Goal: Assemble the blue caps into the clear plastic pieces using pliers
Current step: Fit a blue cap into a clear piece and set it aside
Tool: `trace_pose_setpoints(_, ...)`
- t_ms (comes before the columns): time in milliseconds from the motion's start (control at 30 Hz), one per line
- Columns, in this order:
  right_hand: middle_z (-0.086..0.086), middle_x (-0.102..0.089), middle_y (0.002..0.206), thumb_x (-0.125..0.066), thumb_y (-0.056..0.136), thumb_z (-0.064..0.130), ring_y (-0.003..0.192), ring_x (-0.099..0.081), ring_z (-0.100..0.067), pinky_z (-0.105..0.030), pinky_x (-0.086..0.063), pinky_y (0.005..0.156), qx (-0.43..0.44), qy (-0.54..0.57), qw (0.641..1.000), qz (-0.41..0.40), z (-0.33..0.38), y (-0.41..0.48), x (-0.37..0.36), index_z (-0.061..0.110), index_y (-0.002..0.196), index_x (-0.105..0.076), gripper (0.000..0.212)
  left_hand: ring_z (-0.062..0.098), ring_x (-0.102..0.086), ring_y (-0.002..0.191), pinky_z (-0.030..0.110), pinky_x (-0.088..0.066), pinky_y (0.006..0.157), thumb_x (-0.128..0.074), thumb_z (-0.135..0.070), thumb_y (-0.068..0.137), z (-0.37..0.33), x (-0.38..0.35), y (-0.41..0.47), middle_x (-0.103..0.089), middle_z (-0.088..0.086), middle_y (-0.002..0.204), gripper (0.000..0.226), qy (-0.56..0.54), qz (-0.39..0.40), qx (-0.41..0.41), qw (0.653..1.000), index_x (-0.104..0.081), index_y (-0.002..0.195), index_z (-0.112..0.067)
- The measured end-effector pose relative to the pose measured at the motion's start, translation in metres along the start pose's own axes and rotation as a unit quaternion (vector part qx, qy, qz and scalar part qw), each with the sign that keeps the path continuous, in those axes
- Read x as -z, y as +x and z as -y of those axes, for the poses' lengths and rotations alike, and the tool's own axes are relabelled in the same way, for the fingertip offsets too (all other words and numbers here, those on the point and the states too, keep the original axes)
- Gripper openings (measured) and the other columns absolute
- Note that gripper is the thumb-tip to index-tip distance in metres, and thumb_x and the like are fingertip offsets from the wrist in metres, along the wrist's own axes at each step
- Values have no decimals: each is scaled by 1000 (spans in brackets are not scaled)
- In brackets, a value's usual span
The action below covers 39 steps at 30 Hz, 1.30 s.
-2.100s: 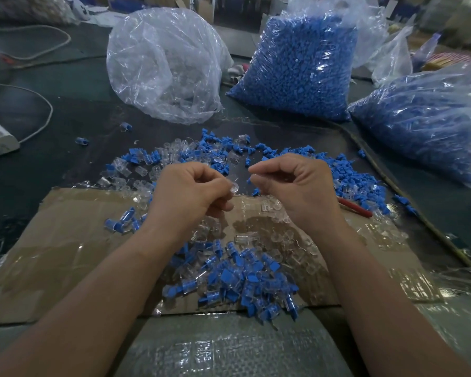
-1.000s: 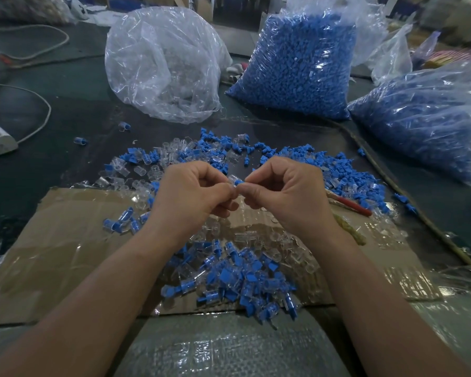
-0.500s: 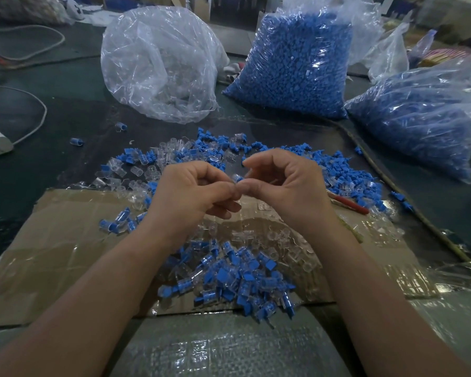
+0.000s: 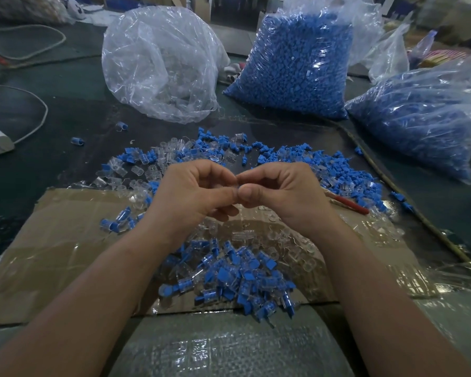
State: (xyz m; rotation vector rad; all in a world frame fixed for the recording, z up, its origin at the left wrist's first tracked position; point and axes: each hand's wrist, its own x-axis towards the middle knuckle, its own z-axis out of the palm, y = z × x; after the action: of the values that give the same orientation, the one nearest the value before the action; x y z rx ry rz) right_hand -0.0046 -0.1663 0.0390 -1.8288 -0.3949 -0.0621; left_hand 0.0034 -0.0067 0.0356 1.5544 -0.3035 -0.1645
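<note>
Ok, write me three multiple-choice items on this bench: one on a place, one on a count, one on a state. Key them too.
1. The red-handled tool lies:
A. inside a bag
B. loose on the surface, right of the right hand
C. upright in a pile

2. Bags packed with blue parts:
A. one
B. two
C. four

3. The left hand and the right hand are:
A. flat on the bench
B. far apart, each in a pile
C. fingertips together, pinching a small part

Key:
1 B: the tool rests with no hand on it, beside the scattered blue caps.
2 B: an upright bag stands at the back and a slumped bag lies at right.
3 C: curled fingertips of both hands meet above the cardboard; the part is nearly hidden.
</note>
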Motion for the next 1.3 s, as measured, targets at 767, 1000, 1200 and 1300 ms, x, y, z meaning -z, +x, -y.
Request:
trace_pose_setpoints(767,12,-65,84,-68,72,-4,78,-65,2,-13,-51,71,126,-82,987,-52,-7,-2,-1,8,105,-61,36,16,-64,49,18,-50,44,-67,-5,52,-3,6,2,-67,10,60,17,-141,23,85,986,-63,69,-4)
trace_pose_setpoints(1000,6,-67,84,-69,71,-1,78,-66,0,-14,-52,71,143,-106,983,-54,-6,-2,-1,7,104,-61,35,16,-64,49,20,-50,44,-68,-9,53,-2,5,2,-67,9,60,17,-123,23,79,989,-63,68,-5)
trace_pose_setpoints(1200,4,-66,87,-70,71,3,81,-65,0,-14,-52,73,144,-129,980,-45,-5,-2,-2,9,104,-61,35,15,-63,47,19,-49,43,-67,-11,53,-2,4,2,-67,8,57,19,-94,15,70,993,-61,70,-4)
trace_pose_setpoints(1300,11,-67,85,-72,70,13,78,-66,1,-13,-51,71,116,-127,985,-27,-2,-3,0,16,101,-65,31,15,-62,46,19,-49,43,-66,-9,54,-2,4,1,-66,8,57,17,-96,12,69,993,-61,69,-4)
